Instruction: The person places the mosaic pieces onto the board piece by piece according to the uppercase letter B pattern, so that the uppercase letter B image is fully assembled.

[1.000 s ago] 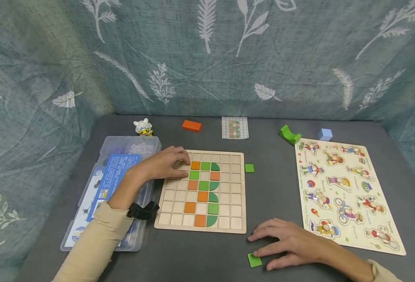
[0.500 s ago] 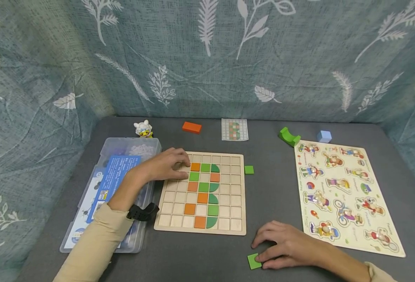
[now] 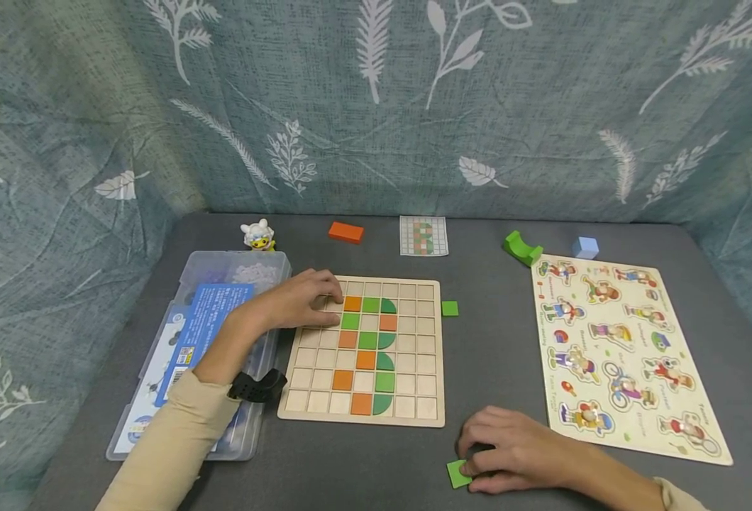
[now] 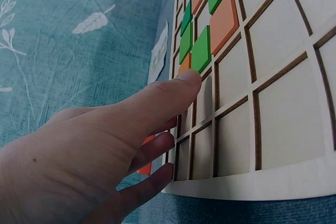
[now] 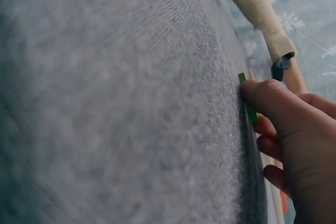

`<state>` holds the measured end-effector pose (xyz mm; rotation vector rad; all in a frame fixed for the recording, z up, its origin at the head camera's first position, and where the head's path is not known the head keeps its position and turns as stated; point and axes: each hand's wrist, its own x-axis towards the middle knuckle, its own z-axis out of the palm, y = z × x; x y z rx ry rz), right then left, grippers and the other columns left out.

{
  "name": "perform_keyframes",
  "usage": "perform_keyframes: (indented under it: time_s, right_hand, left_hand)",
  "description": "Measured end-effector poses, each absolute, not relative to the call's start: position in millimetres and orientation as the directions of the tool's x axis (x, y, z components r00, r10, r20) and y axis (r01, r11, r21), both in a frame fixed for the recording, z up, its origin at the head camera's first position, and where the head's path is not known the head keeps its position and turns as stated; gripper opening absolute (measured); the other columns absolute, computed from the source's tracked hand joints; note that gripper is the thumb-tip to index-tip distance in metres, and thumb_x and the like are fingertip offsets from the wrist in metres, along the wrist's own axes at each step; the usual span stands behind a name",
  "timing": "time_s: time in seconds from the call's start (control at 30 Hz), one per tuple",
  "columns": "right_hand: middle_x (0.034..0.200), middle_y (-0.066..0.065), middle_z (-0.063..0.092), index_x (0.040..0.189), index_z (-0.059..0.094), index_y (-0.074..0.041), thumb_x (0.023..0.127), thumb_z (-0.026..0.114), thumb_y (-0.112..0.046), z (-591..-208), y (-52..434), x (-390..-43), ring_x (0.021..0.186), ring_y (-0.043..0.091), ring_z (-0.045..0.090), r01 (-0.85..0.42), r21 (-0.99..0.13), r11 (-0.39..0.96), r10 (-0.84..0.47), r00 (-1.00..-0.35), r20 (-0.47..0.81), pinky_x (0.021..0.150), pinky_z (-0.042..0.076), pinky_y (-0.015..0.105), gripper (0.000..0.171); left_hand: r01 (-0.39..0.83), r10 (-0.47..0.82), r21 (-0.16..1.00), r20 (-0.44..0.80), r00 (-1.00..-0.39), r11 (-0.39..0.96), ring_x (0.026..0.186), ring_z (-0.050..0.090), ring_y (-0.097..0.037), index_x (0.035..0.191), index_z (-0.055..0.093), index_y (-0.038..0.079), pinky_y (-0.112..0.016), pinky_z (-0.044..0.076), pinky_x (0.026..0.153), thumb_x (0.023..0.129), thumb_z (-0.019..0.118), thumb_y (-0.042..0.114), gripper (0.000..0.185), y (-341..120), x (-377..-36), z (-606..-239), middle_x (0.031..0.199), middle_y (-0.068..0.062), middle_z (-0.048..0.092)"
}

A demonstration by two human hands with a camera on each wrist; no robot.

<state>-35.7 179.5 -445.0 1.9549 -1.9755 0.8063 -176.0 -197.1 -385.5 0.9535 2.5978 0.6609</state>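
Big wooden grid board [image 3: 414, 411] sits mid-table, and the picture is partly built: 12 orange and green tiles fill its middle columns, most cells are bare, so by my read plenty remains. Left hand [image 3: 299, 301] rests flat on the board's upper left corner, fingers relaxed and straight, gripping nothing. Right hand [image 3: 516, 451] is down on the grey cloth below the board, fingers curled, pinching a green square tile [image 3: 457, 473]. 1 more green tile [image 3: 450, 308] waits beside the board's right edge.
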Motion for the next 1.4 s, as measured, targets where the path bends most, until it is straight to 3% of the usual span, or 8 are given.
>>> perform_keyframes:
  time_s: [0.23, 0.33, 0.57, 0.8, 1.07, 1.4]
  right_hand:
    - [0.1, -0.007, 0.061, 0.096, 0.067, -0.02, 0.081, 0.078, -0.018, -442, 175, -36, 0.095, 0.005, 0.057, -0.91, -0.412, -0.041, -0.83, -0.199, 0.521, 0.085, 0.047, 0.016, 0.018]
    - [0.101, -0.007, 0.061, 0.099, 0.067, -0.02, 0.083, 0.076, -0.017, -437, 169, -42, 0.095, 0.005, 0.057, -0.898, -0.44, -0.016, -0.812, -0.245, 0.53, 0.085, 0.047, 0.016, 0.018]
    - [0.102, -0.007, 0.061, 0.103, 0.069, -0.02, 0.091, 0.067, -0.025, -424, 122, -54, 0.09, 0.003, 0.057, -0.948, -0.282, 0.149, -0.82, -0.278, 0.5, 0.08, 0.049, 0.019, 0.013]
    - [0.094, -0.006, 0.059, 0.104, 0.072, -0.022, 0.091, 0.066, -0.023, -412, 65, -66, 0.075, 0.003, 0.05, -0.946, -0.236, 0.222, -0.881, -0.298, 0.368, 0.066, 0.043, 0.014, 0.014]
    - [0.092, -0.006, 0.061, 0.101, 0.074, -0.023, 0.092, 0.064, -0.026, -413, 39, -71, 0.07, 0.002, 0.05, -0.933, -0.201, 0.3, -0.885, -0.35, 0.306, 0.062, 0.042, 0.015, 0.014]
    - [0.083, -0.008, 0.062, 0.092, 0.074, -0.024, 0.091, 0.065, -0.028, -416, 27, -72, 0.067, 0.002, 0.055, -0.939, -0.093, 0.333, -0.867, -0.343, 0.361, 0.059, 0.046, 0.016, 0.01]
  left_hand:
    - [0.524, 0.657, 0.507, -0.117, -0.745, 0.684, 0.109, 0.051, -0.026, 0.106, 0.068, 0.009, -0.045, 0.045, 0.094, 0.086, 0.073, 0.027, 0.027, -195, -176, -387, 0.118, -0.007, 0.06]
    - [0.518, 0.655, 0.51, -0.124, -0.745, 0.687, 0.109, 0.051, -0.026, 0.107, 0.068, 0.009, -0.046, 0.044, 0.095, 0.086, 0.073, 0.028, 0.028, -195, -176, -386, 0.119, -0.006, 0.06]
    - [0.508, 0.651, 0.511, -0.143, -0.745, 0.694, 0.114, 0.051, -0.028, 0.108, 0.068, 0.009, -0.047, 0.043, 0.099, 0.087, 0.072, 0.029, 0.029, -199, -175, -386, 0.121, -0.007, 0.059]
    - [0.509, 0.657, 0.533, -0.122, -0.744, 0.676, 0.117, 0.053, -0.029, 0.108, 0.068, 0.009, -0.052, 0.035, 0.11, 0.087, 0.072, 0.027, 0.028, -200, -173, -389, 0.119, -0.007, 0.059]
    - [0.532, 0.666, 0.522, -0.095, -0.74, 0.666, 0.11, 0.052, -0.026, 0.106, 0.068, 0.009, -0.046, 0.044, 0.095, 0.087, 0.073, 0.026, 0.026, -197, -174, -388, 0.116, -0.005, 0.06]
    - [0.532, 0.663, 0.52, -0.092, -0.743, 0.669, 0.113, 0.052, -0.027, 0.106, 0.068, 0.009, -0.047, 0.043, 0.099, 0.086, 0.073, 0.026, 0.027, -197, -175, -384, 0.116, -0.005, 0.06]
